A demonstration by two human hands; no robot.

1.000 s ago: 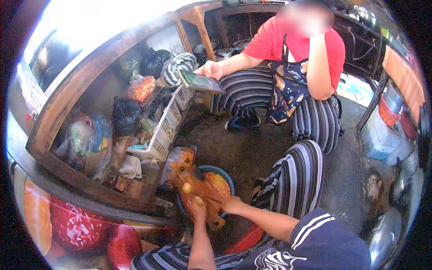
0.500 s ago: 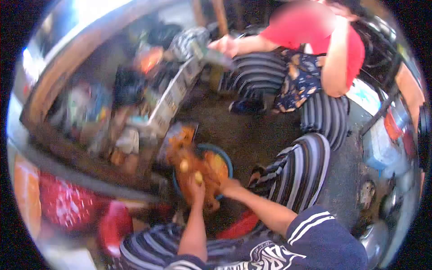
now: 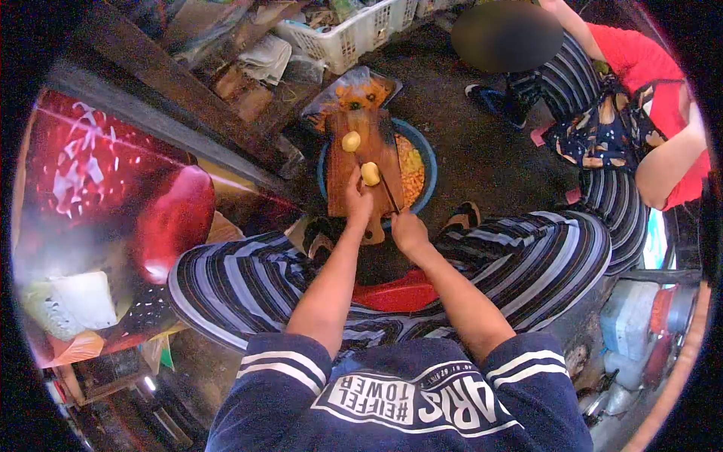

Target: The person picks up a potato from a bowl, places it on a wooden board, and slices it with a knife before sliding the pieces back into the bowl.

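A brown wooden cutting board [image 3: 373, 143] lies across the rim of a blue basin [image 3: 431, 162] that contains small orange and yellow diced pieces [image 3: 411, 169]. My left hand [image 3: 359, 203] is on the board, its fingers closed against a pale yellow peeled potato piece [image 3: 370, 174]. In my right hand [image 3: 411, 237] is the handle of a knife [image 3: 390, 193], and its thin dark blade lies beside that piece. Farther up the board rests a second yellow potato piece [image 3: 351, 141]. Beyond the board, a plastic-lined tray [image 3: 385, 89] bears orange bits.
At upper right sits another person in a red top [image 3: 633, 56]. A white plastic crate [image 3: 354, 38] stands at the back beside a wooden frame [image 3: 173, 113]. Red bags [image 3: 177, 226] are on my left. Containers [image 3: 631, 316] stand to my right.
The view has tilted down and turned, so the board now appears higher. The knife and both potato pieces show more sharply. The other person's arm has shifted toward the right edge.
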